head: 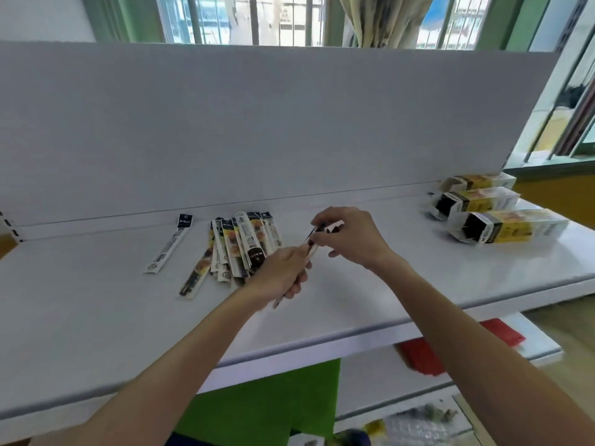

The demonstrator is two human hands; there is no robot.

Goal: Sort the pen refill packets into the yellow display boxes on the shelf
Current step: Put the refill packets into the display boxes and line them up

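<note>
While both hands meet over the shelf (322, 304), they share one refill packet (311, 247): the left hand (283, 272) is curled shut round its lower part, with the tail end poking out below the palm, and the right hand (347, 236) pinches the top end between thumb and fingertips, the other fingers loosely bent. Just left of the left hand lies the pile (241, 246) of unsorted packets, fanned and overlapping, with one stray packet (169, 244) farther left, apart from the rest. Well to the right of the right hand, near the shelf's end, three yellow boxes (495, 209) lie on their sides, open mouths facing the hands. Motion blur hides the packet's print, so which box it belongs in cannot be told. The risks, as I judge them: the thin packet could bend or slip if the two grips pull against each other; the left wrist sits close enough to the pile to nudge it; and a flimsy box on its side may slide away when a packet is pushed in one-handed.
</note>
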